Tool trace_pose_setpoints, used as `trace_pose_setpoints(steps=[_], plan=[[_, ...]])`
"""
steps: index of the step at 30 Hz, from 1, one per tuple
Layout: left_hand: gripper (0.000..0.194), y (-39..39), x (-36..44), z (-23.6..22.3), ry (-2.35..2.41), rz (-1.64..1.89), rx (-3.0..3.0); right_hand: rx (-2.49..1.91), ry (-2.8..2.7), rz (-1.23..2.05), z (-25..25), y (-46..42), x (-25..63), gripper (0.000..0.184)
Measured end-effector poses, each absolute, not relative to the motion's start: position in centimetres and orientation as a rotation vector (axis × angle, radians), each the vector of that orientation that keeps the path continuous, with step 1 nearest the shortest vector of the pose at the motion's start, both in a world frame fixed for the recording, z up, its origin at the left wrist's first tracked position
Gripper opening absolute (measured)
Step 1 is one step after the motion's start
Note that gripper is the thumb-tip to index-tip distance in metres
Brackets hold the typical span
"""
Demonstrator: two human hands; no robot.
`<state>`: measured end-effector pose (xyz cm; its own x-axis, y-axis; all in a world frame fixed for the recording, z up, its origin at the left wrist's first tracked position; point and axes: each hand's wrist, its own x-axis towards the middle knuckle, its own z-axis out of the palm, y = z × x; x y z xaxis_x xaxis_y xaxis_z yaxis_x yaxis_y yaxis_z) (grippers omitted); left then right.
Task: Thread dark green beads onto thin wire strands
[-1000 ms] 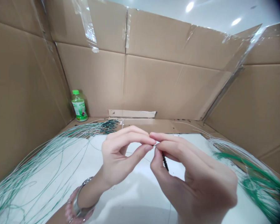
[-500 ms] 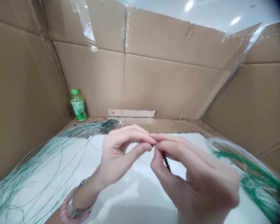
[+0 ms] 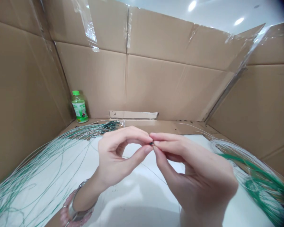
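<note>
1. Brown cardboard walls (image 3: 92, 78) box in the whole scene, seams strapped with clear tape (image 3: 85, 22), and bright ceiling lights (image 3: 192, 5) glare overhead.
2. Down below, a white surface (image 3: 137, 192) lies on a cardboard floor, and a green-capped plastic bottle (image 3: 79, 107) stands upright in the far left corner. A cardboard strip (image 3: 133, 115) sits against the back wall.
3. Over on the left, a big spray of green and white lines (image 3: 26, 176) fans across the white, running back to a dark clump (image 3: 111, 126) at the far edge. A second bundle (image 3: 255, 179) piles up on the right.
4. Centre stage, the left hand (image 3: 115, 154) and right hand (image 3: 194, 167) meet in mid-air above the white! Their fingers (image 3: 137, 134) are closed, both sets pinching a tiny dark piece (image 3: 151, 143), too small to make out, and a thin line (image 3: 153, 168) drops away from it.
5. On the left wrist, a pink beaded bracelet (image 3: 67, 205) sits beside a metal band (image 3: 77, 211).
</note>
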<state>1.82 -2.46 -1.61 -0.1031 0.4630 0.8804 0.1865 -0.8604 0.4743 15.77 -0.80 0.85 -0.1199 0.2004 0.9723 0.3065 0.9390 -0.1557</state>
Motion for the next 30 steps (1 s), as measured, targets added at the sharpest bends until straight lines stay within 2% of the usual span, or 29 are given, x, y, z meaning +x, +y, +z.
trace_pose_setpoints(steps=[5,10,20,26,30], plan=[[0.025,-2.7,1.82,-1.15,0.758,2.04,1.883,-0.328,-1.74,0.071,0.53,-0.67,15.93,0.02],[0.018,-2.87,2.03,-0.94,0.748,2.026,1.781,-0.321,-1.728,0.248,0.63,-0.99,15.89,0.032],[0.01,-2.77,1.94,-0.92,0.786,2.076,1.747,-0.374,-1.714,0.189,0.3,-0.83,15.59,0.024],[0.014,-2.77,1.73,-0.81,0.792,1.959,1.818,-0.356,-1.711,0.186,0.46,-0.53,15.47,0.023],[0.021,-2.89,1.33,-0.88,0.895,1.989,1.965,-0.331,-1.763,0.312,0.52,-0.32,15.88,0.024]])
